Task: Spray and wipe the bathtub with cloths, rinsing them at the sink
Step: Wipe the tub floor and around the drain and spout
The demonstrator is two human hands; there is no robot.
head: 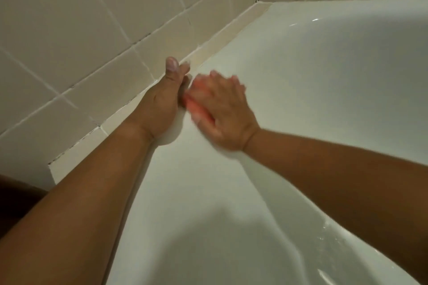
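The right hand (225, 111), fingers spread flat, presses the pink cloth (196, 102) onto the wall-side rim of the bathtub (324, 76), just right of the flat, bracing left hand (162, 105)

Dim warm light, right hand (224, 111) motion-blurred, bathtub (324, 76) glinting (soft shadow below)

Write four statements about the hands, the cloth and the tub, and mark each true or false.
1. The right hand presses a cloth against the bathtub. True.
2. The left hand holds a spray bottle. False: it holds nothing and rests on the bathtub's edge.
3. The cloth is blue. False: it is pinkish orange.
4. A tiled wall runs along the bathtub beside the left hand. True.
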